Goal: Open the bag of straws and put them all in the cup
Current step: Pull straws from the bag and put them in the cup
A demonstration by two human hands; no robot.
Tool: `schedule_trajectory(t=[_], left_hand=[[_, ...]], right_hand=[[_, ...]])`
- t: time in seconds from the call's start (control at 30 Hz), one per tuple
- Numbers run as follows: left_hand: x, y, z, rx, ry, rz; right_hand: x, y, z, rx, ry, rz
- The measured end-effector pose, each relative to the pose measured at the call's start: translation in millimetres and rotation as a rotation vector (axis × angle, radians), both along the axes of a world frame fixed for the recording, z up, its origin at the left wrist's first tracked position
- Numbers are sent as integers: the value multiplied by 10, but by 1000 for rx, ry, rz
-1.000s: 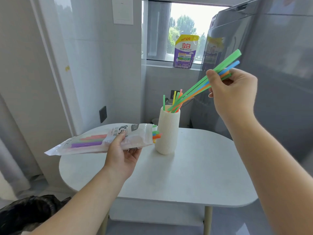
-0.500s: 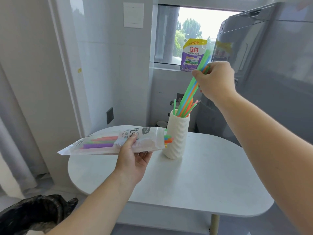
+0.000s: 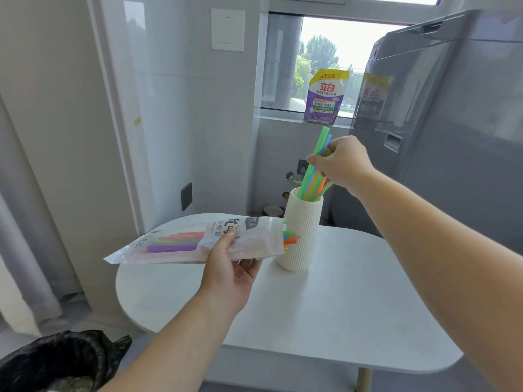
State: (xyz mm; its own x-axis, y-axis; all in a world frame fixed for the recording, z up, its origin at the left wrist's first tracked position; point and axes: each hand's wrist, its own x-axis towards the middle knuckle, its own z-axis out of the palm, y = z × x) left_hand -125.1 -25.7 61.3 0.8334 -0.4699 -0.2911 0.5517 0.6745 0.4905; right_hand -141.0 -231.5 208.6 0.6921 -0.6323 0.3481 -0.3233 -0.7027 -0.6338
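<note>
Head view, the only one: wide-angle, looking forward and down from above the near edge of the white table [image 3: 325, 306], facing the far wall and window [image 3: 325, 63]. Both forearms are entering from the bottom, hands at close to middle range. The far edge of the table is sitting mid-frame; straight lines are bowing toward the frame's sides.
</note>
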Motion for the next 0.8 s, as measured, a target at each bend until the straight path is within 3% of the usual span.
schedule_trajectory(t=[0.33,0.63,0.73,0.8], left_hand=[[-10,-13,-15,4,-3,1],[22,1,-6,14,3,-1],[36,15,-11,20,-23,-4],[39,16,-8,36,-64,-15]], right_hand=[[27,-111,-44,-61,77,11],[-400,197,-112,-176,-366,-51],[-618,417,-447,-75,-299,6],[-686,518,-769,128,-189,40]])
